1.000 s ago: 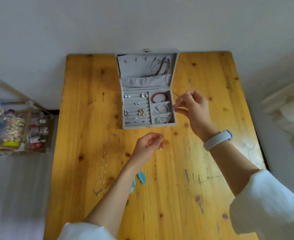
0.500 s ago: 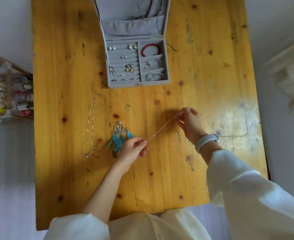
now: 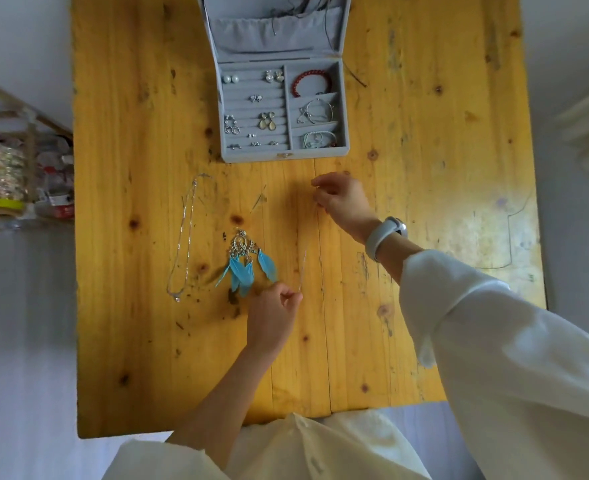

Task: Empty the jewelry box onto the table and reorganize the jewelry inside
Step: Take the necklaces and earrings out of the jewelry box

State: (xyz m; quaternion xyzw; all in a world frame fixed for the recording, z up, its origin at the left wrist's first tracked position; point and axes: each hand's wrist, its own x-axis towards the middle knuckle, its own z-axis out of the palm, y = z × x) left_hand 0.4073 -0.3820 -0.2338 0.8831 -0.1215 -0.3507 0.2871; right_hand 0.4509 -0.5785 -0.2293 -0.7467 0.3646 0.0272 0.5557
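Left hand (image 3: 275, 308) – pinches thin chain (image 3: 302, 271) | right hand (image 3: 341, 199) – pinches other end

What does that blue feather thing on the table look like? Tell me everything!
The feather earring has a silvery, curly metal top that looks like filigree, with several bright blue feathers hanging from it. It lies flat on the yellow wooden table, metal end toward the grey jewelry box, feathers fanning toward the person. It sits between a thin silver necklace and the left hand, whose fingers come very close; whether they touch it is unclear.
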